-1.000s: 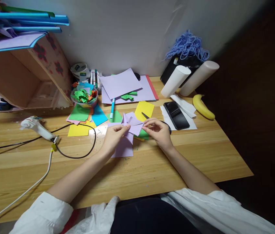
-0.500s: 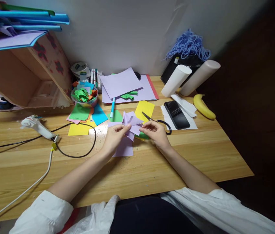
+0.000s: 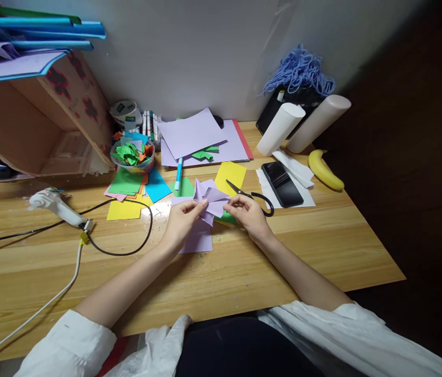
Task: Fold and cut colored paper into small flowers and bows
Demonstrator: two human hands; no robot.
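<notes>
A folded light purple paper shape [image 3: 213, 197] with several pointed flaps is held above the table. My left hand [image 3: 187, 217] pinches it near its middle between thumb and fingers. At its right edge, the thumb and fingertips of my right hand [image 3: 245, 211] are closed on a flap. Flat purple paper [image 3: 197, 239] lies beneath, with a green piece [image 3: 225, 217] partly hidden under my hands. Black-handled scissors [image 3: 263, 199] lie just beyond my right hand, their blades over a yellow sheet [image 3: 231, 175].
Glue gun [image 3: 58, 206] and looping cables lie at left, near a cardboard box [image 3: 75, 99]. A bowl of paper scraps [image 3: 133, 155], coloured squares [image 3: 126, 180] and a blue marker [image 3: 179, 174] lie behind. Phone [image 3: 282, 184], banana [image 3: 326, 170] and white rolls [image 3: 281, 128] stand or lie right.
The whole view has shifted slightly. Both hands keep their hold on the purple paper shape, which looks turned a little.
</notes>
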